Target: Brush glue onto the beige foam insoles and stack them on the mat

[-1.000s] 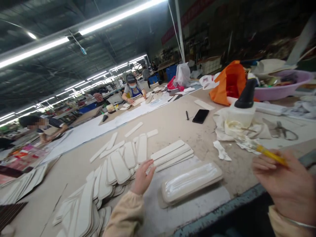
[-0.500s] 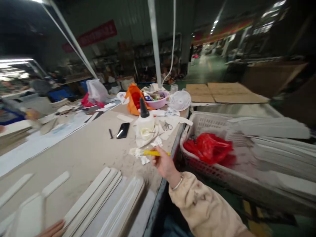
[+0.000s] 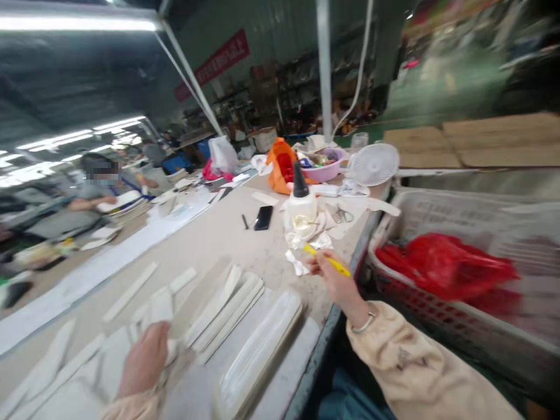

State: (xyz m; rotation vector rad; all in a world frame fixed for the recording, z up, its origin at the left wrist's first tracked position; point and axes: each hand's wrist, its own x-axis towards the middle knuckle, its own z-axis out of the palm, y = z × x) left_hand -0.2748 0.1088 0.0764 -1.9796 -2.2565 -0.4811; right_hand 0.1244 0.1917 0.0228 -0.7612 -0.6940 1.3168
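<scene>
My right hand (image 3: 339, 280) is closed around the yellow handle of a brush (image 3: 339, 267), above the table's right side. Its pale bristle end points towards a white bottle with a black cone nozzle (image 3: 301, 201) and merges with the crumpled white paper (image 3: 297, 263) there. My left hand (image 3: 146, 356), blurred, is over pale flat strips (image 3: 109, 356) at the lower left; whether it grips one I cannot tell. Beside it lies a stack of long pale strips (image 3: 234, 315), its top piece askew. Closer to the table edge is another stack with a shiny, wet-looking top (image 3: 260, 350).
A phone (image 3: 263, 217), scissors (image 3: 343, 214), an orange bag (image 3: 280, 166), a pink basin (image 3: 326, 166) and a white fan (image 3: 376, 164) are further back. Right of the table edge stands a white crate (image 3: 394, 227) with a red plastic bag (image 3: 450, 265). Another person (image 3: 102, 181) works at the far left.
The view has swung left and shows more of the left side. My left hand has moved further into view over the strips. The stack's top strip now sits askew.
</scene>
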